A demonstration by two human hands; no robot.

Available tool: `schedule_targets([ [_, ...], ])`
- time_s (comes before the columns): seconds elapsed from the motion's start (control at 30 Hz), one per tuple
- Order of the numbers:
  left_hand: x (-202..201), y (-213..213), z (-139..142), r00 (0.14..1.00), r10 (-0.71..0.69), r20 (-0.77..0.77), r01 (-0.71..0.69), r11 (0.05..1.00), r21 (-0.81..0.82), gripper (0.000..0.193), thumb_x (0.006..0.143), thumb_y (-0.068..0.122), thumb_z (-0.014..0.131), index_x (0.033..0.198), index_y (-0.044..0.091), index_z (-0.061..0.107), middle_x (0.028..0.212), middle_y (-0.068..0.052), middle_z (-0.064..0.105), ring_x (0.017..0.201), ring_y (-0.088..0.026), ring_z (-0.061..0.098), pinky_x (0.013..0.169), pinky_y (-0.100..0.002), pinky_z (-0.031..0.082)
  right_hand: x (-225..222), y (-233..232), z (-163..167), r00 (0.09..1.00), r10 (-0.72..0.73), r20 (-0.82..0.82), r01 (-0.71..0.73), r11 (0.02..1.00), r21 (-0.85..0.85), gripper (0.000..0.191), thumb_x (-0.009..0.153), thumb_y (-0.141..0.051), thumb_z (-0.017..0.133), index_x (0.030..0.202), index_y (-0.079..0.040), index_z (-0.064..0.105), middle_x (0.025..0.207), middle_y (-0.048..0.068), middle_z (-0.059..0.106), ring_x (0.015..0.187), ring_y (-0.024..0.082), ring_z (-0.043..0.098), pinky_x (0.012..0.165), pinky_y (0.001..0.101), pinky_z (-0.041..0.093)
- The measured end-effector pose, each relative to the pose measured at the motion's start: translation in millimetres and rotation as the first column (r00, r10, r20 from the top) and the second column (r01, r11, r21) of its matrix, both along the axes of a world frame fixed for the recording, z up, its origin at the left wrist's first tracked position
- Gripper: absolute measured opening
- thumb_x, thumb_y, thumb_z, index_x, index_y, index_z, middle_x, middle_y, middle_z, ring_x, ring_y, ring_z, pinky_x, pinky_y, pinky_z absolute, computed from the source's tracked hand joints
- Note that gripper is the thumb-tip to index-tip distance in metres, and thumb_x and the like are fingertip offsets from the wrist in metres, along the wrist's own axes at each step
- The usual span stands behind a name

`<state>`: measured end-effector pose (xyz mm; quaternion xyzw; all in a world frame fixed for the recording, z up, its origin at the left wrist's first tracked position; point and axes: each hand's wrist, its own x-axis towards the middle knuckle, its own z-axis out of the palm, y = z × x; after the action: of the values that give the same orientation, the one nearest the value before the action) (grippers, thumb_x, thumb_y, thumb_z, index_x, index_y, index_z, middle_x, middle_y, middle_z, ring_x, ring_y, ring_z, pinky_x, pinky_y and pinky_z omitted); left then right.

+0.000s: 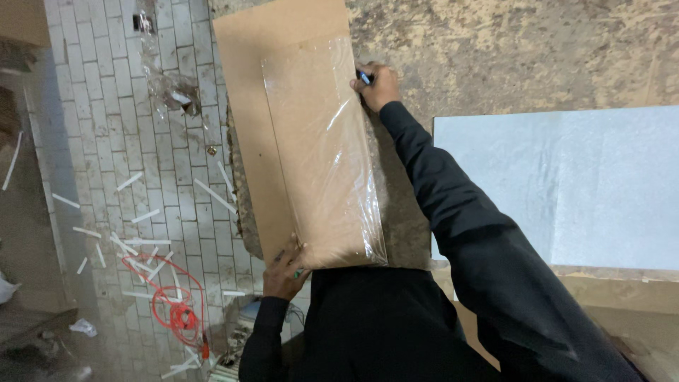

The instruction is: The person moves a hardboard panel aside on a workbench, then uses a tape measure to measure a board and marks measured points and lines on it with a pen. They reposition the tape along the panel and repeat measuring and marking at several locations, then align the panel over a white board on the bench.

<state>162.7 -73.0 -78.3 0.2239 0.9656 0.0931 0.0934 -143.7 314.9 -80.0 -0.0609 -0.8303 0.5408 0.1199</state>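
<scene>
Desk [530,49]: rough chipboard surface, speckled tan, filling the upper right of the head view. Its left edge runs ragged beside the floor.

Floor [106,141]: grey brick paving at left, well below the desk. Scattered on it are thin white strips [212,194], a coil of orange cord [173,304] and a crumpled clear plastic wrap [166,78].

White panel [566,184]: large pale grey-white sheet lying flat on the desk at right, apart from the cardboard, partly covered by the person's dark right sleeve.

Cardboard sheet [244,106]: long brown rectangle lying flat on the desk, its left part overhanging the desk edge above the floor. It runs from the top of the view down to the person's body.

Clear plastic sleeve [322,155]: transparent, glossy, lying on top of the cardboard sheet along its right side, slightly narrower than it; the right edge passes a little over the cardboard's right edge.

Right hand [376,83]: arm stretched out, hand at the far right edge of the plastic sleeve, fingers closed around a dark marker pen [363,76] whose tip points at the sleeve edge.

Left hand [284,272]: at the near end of the cardboard sheet, fingers curled and pressing on its lower edge just beside the sleeve's near left corner. A small green item shows under the fingers; kind cannot be told.
</scene>
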Motion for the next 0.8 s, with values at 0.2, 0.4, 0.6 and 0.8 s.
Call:
schedule_targets([
  [0.2, -1, -1, -1, 0.999, -0.036, -0.013, 0.037, 0.996, 0.086, 0.066, 0.074, 0.035, 0.084, 0.137, 0.022, 0.065, 0.154, -0.004, 0.048, 0.116, -0.032, 0.067, 0.089, -0.044, 0.056, 0, -2, -1, 1.0, 0.003, -0.002, -0.003, 0.999, -0.047, 0.039, 0.077, -0.012, 0.086, 0.114, -0.006, 0.077, 0.091, 0.016, 0.073, 0.082, 0.029, 0.073, 0.078, 0.0356, 0.055],
  [0.4, -5, 1, 4, 0.999, -0.022, 0.029, 0.021, 0.999, 0.034, 0.07, 0.07, 0.034, 0.087, 0.136, 0.023, 0.065, 0.154, -0.005, 0.048, 0.107, -0.037, 0.067, 0.084, -0.044, 0.057, -3, -3, 1, 1.0, 0.019, 0.017, -0.018, 0.996, -0.089, 0.039, 0.077, -0.011, 0.086, 0.115, -0.006, 0.078, 0.087, 0.011, 0.072, 0.077, 0.02, 0.07, 0.074, 0.0325, 0.055],
  [0.6, -5, 0, 6, 0.997, -0.009, 0.083, 0.01, 1.0, -0.005, 0.07, 0.07, 0.03, 0.085, 0.137, 0.022, 0.065, 0.159, -0.005, 0.044, 0.108, -0.035, 0.067, 0.081, -0.044, 0.058, -5, -4, 2, 1.0, 0.017, 0.021, -0.014, 0.991, -0.133, 0.034, 0.077, -0.009, 0.087, 0.11, -0.004, 0.078, 0.082, 0.006, 0.07, 0.074, 0.014, 0.067, 0.072, 0.03, 0.055],
  [0.8, -6, -2, 8, 0.998, -0.03, 0.05, 0.028, 0.999, 0.026, 0.068, 0.075, 0.03, 0.085, 0.138, 0.022, 0.063, 0.161, -0.003, 0.042, 0.114, -0.031, 0.065, 0.093, -0.042, 0.057, -2, -7, 15, 1.0, 0.021, -0.015, -0.022, 0.994, -0.107, 0.036, 0.077, -0.007, 0.086, 0.112, -0.003, 0.079, 0.079, 0.004, 0.068, 0.071, 0.012, 0.065, 0.07, 0.0285, 0.055],
])
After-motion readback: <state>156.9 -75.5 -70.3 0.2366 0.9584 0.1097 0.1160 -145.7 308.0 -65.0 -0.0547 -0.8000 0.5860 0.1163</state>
